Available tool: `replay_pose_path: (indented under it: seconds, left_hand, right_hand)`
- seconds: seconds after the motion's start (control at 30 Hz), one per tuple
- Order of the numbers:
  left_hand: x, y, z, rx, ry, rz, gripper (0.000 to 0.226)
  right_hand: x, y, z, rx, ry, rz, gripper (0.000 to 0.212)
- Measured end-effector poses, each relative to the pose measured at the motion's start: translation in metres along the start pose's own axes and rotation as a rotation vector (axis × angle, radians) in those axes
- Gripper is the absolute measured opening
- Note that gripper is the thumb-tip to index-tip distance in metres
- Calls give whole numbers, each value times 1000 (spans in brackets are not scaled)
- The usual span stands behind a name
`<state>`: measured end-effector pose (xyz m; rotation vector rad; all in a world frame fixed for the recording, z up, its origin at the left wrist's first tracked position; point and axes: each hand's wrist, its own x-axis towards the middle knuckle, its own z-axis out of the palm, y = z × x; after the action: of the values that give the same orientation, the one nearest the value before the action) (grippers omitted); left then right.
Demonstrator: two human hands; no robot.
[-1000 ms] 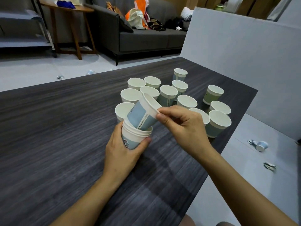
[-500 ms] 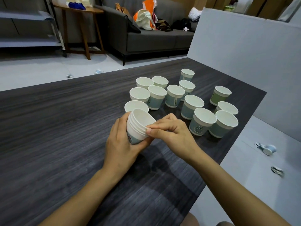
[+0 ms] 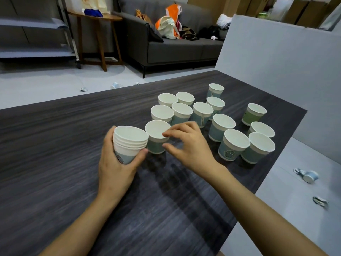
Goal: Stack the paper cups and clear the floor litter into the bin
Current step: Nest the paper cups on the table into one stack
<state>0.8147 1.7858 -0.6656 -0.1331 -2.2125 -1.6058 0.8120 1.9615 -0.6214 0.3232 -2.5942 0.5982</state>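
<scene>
Left hand (image 3: 118, 163) grips nested stack of white-and-blue paper cups (image 3: 129, 143) on dark wood-grain table (image 3: 55, 145). Right hand (image 3: 188, 145) released, fingers spread at nearest single blue-banded paper cup (image 3: 156, 137), just beside stack. Risk: hasty pinch crushes rim or knocks crowded neighbours over.

Two bare forearms with no sleeves in view, left hand (image 3: 115, 169) and right hand (image 3: 190, 145) both ungloved, short plain fingernails, smooth unmarked wrists
</scene>
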Motion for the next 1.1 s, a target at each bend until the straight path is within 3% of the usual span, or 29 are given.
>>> replay_pose_path:
  seconds: [0.13,0.3,0.4,0.5,0.57,0.9,1.1]
  left_hand:
    - [-3,-1,3,37,-13,14,81]
    - [-4,2,2,38,-62,11,90]
    - [-5,5,3,38,-92,7,93]
    - [-7,8,6,49,-132,48,88]
    - [-9,8,7,70,-152,92,86]
    - [-17,13,10,136,-182,125,85]
    - [-33,29,19,182,-236,157,85]
  right_hand:
    - [4,5,12,-90,-1,-21,25]
    - [4,5,18,12,92,12,19]
    - [0,1,7,197,239,148,15]
    - [-2,-9,-15,609,226,301,9]
    - [-2,-17,-26,715,186,297,13]
    - [-29,-29,-5,414,20,44,28]
    - [-54,-25,-4,571,86,227,31]
